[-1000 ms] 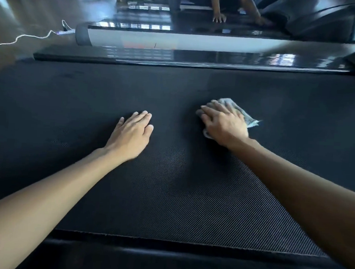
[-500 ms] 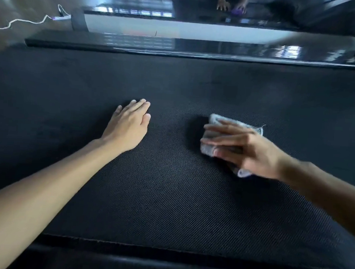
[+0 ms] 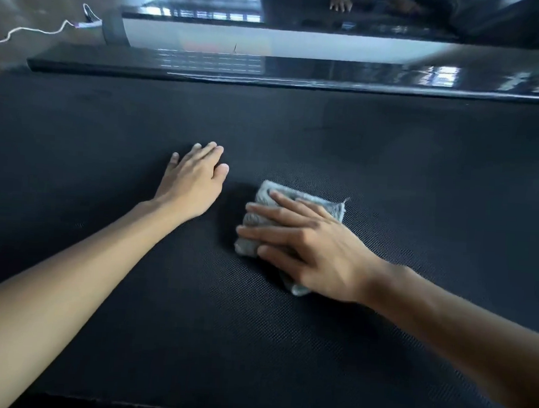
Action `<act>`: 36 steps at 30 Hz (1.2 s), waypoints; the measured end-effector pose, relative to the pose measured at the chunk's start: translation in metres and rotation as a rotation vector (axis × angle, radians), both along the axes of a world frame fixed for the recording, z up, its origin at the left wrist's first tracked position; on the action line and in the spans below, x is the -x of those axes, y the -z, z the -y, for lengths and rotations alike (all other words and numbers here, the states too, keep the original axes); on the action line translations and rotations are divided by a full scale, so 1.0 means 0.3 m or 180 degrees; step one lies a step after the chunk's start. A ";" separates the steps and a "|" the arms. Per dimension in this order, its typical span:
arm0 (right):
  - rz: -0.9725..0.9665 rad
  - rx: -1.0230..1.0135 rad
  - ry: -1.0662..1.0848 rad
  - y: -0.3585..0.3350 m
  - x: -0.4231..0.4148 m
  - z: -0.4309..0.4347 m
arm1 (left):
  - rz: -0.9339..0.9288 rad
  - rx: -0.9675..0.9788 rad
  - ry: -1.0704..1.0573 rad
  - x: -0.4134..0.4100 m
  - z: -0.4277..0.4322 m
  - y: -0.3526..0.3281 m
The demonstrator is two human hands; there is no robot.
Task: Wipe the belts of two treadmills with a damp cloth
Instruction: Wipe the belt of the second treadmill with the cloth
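The right hand has swung round over the last second. It was reaching away from the person with its fingers pointing toward the glossy side rail. Now it lies crosswise, fingers pointing at the left hand, and it has drawn nearer to that hand. The grey cloth has come with it. It sits folded on the treadmill belt, just right of the left hand and a little nearer the person, close to it but not touching. The right fingers are straight and slightly apart, pressing flat on the cloth rather than gripping it. The left hand has stayed planted, palm down with fingers straight and together, bracing on the belt.

This looks like a sideways stroke in mid-sweep, so the strip right of the left hand is probably done. The belt beyond and left of that hand likely remains.

The right thumb is hidden, so it is unclear whether it tucks under the cloth's edge. No damp trail shows on the dark weave. The belt runs out of view on both sides. Far beyond the left hand, a white cable trails across the floor, and blurred hands show in a mirror. The second treadmill cannot be picked out with certainty.
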State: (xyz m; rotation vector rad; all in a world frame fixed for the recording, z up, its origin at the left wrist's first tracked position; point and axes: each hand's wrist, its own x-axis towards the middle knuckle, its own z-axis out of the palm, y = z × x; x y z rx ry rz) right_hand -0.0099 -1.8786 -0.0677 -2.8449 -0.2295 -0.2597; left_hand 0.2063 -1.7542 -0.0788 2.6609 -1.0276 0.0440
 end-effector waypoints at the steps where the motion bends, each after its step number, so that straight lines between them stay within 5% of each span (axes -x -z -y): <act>1: -0.0030 -0.0010 -0.0103 -0.004 0.016 0.026 | 0.0000 -0.0007 0.0020 -0.003 0.009 0.000; 5: -0.0149 -0.0131 0.0268 0.001 -0.039 0.171 | 0.0048 -0.0089 0.0208 -0.028 0.076 -0.007; 12: -0.0130 -0.0253 0.2280 0.003 -0.332 0.372 | 0.0050 0.0061 0.0223 -0.048 0.120 0.010; 17: -0.0048 -0.0287 0.2960 0.014 -0.462 0.343 | 0.0179 0.0215 0.0224 -0.049 0.119 0.019; 30: -0.0046 -0.0266 0.1480 -0.006 -0.238 0.098 | 0.0113 0.0267 0.0205 -0.052 0.116 0.020; 36: -0.0125 -0.0305 0.1580 0.012 -0.099 0.188 | 0.0187 0.0278 0.0180 -0.063 0.126 0.020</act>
